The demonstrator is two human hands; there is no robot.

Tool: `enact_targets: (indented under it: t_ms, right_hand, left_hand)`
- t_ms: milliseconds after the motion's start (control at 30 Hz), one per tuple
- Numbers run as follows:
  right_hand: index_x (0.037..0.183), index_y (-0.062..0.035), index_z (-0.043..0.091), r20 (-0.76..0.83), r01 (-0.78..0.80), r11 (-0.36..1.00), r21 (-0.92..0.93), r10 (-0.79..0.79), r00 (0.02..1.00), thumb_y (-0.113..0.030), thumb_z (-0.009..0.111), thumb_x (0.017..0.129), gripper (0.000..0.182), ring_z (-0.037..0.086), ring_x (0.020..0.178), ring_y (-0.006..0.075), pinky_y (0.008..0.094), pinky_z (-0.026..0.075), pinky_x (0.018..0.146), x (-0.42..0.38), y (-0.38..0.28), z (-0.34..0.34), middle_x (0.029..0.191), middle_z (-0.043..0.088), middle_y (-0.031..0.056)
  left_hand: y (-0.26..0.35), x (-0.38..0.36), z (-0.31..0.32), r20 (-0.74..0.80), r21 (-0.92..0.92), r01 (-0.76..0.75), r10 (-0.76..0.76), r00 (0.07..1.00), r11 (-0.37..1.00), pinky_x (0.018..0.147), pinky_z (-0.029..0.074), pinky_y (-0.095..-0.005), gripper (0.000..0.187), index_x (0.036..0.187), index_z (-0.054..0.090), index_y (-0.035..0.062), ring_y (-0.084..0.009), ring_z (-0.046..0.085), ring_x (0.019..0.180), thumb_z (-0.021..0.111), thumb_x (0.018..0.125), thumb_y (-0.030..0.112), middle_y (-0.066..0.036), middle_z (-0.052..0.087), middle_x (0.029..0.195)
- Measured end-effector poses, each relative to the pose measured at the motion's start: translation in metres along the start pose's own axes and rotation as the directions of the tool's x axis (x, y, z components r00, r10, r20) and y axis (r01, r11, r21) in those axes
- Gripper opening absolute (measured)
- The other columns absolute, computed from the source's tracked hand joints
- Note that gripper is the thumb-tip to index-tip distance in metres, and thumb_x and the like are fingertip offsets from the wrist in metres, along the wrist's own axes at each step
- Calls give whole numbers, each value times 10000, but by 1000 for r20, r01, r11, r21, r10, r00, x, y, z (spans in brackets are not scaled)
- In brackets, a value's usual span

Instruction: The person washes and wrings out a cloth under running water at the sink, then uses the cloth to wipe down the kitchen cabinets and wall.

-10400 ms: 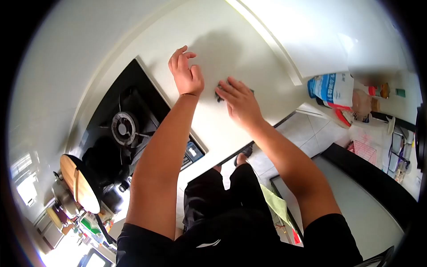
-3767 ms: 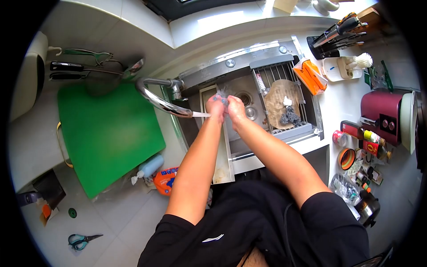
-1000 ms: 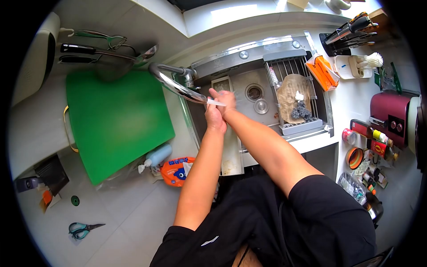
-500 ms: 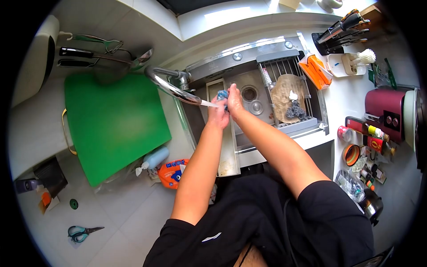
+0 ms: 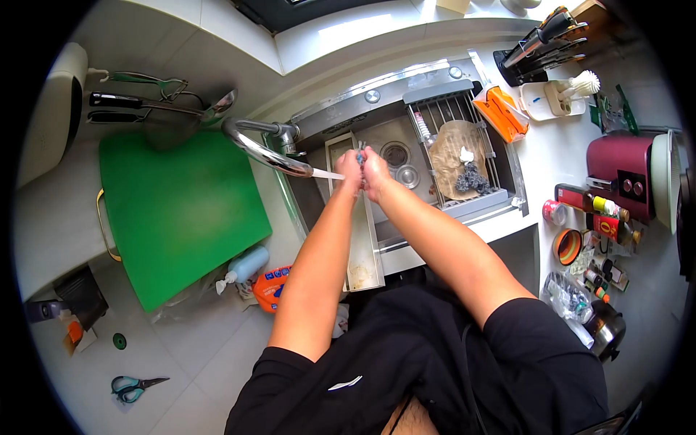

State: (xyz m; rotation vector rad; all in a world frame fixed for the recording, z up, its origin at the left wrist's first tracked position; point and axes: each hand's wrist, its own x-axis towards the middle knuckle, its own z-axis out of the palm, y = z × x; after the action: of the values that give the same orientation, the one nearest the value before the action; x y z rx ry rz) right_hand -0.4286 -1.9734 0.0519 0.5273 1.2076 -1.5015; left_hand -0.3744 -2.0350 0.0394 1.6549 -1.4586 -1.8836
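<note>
Blue-grey cloth (image 5: 360,156) shows as a small wad over the sink (image 5: 377,135), pinched between the person's two hands, most of it hidden by them. The left hand (image 5: 349,172) is curled almost into a fist against its side of the cloth; the right hand (image 5: 374,171) is curled in close opposite, knuckles bunched, so the wad seems to be pressed from both sides at once. Motion blur and the angle mean I cannot tell how each finger lies. Water (image 5: 328,174) from the chrome faucet (image 5: 270,158) runs onto the left hand, which likely explains why both arms reach this far forward. Beneath the hands, a long pale tray (image 5: 365,252) lies across the basin, and the drain (image 5: 395,154) sits just to their right, handy for runoff. Beyond it, a drying rack (image 5: 475,206) spans the sink, bearing a brown sheet (image 5: 444,156) with a dark grey clump (image 5: 473,180) and a white scrap on top, presumably parked where drips can fall through. An orange packet (image 5: 502,116) rests at the sink's right edge, while a green cutting board (image 5: 185,217) lies left of the faucet, outside the basin.
</note>
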Motion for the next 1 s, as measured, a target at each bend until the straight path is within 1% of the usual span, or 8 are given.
enact_targets:
  t_ms: [100, 233, 367, 567, 633, 767, 833, 1000]
  right_hand:
    - [1166, -65, 646, 80, -208, 974, 92, 201, 976, -468, 498, 1057, 443, 660, 1052, 266, 450, 546, 902, 8, 3, 4, 1137, 692, 140]
    - [1156, -55, 651, 284, -379, 907, 185, 320, 904, -301, 541, 1021, 301, 689, 960, 268, 457, 566, 862, 51, 34, -4, 1071, 706, 160]
    - [1150, -38, 664, 168, -132, 954, 271, 88, 982, -192, 597, 976, 241, 704, 951, 272, 452, 580, 838, 26, 37, 16, 1090, 716, 166]
    - [929, 2, 753, 16, 287, 813, -506, -324, 946, -209, 656, 977, 237, 737, 890, 228, 410, 588, 799, 1, 22, 33, 952, 771, 162]
    - [858, 9, 756, 87, 264, 450, -853, -376, 923, -268, 639, 987, 327, 732, 798, 217, 399, 581, 777, 6, 15, 39, 891, 769, 180]
    - [891, 6, 736, 55, 315, 476, -821, -484, 874, -262, 609, 974, 309, 718, 769, 248, 422, 570, 776, 58, 34, 21, 855, 744, 181]
    - [1092, -36, 694, 12, 108, 979, -171, -108, 994, -175, 593, 959, 217, 659, 833, 251, 401, 542, 813, 49, 20, 12, 1010, 684, 110]
    - [1250, -28, 663, 47, 124, 990, -71, -121, 992, -24, 620, 932, 321, 620, 998, 164, 322, 519, 854, -5, -27, -17, 1123, 666, 85]
  left_hand:
    - [9, -15, 11, -32, -171, 82, -89, 996, 982, 822, 518, -411, 353, 1044, 733, 30, -248, 646, 891, 606, 945, 344, -107, 705, 950]
    - [-46, 22, -10, -180, 370, -131, 209, 961, 920, 979, 507, -388, 480, 1311, 642, 18, -246, 630, 1146, 579, 945, 323, -150, 648, 1301]
    - [-41, -11, -15, -190, -28, -165, 157, 969, 986, 1026, 516, -401, 491, 1387, 603, 40, -289, 640, 1227, 537, 1007, 344, -151, 642, 1357]
    - [-17, -31, -30, 90, -692, 202, -196, 977, 693, 947, 568, -410, 361, 1327, 614, 63, -245, 671, 1146, 556, 1081, 320, -114, 675, 1260]
    - [-1, -49, -29, 106, -710, 246, -246, 964, 660, 920, 579, -407, 336, 1297, 617, 67, -242, 682, 1106, 547, 1090, 323, -101, 683, 1222]
    - [-32, -27, -27, -17, -662, 174, -247, 969, 729, 870, 596, -401, 346, 1223, 618, 79, -238, 695, 1047, 495, 1112, 383, -73, 696, 1138]
    - [-36, -18, -24, -19, -644, 187, -260, 965, 742, 860, 599, -419, 349, 1206, 613, 86, -240, 696, 1033, 477, 1117, 395, -68, 693, 1124]
    - [-3, -16, -2, -112, -715, 171, -352, 929, 678, 870, 612, -489, 369, 1154, 575, 61, -300, 691, 1003, 456, 1122, 409, -104, 670, 1086]
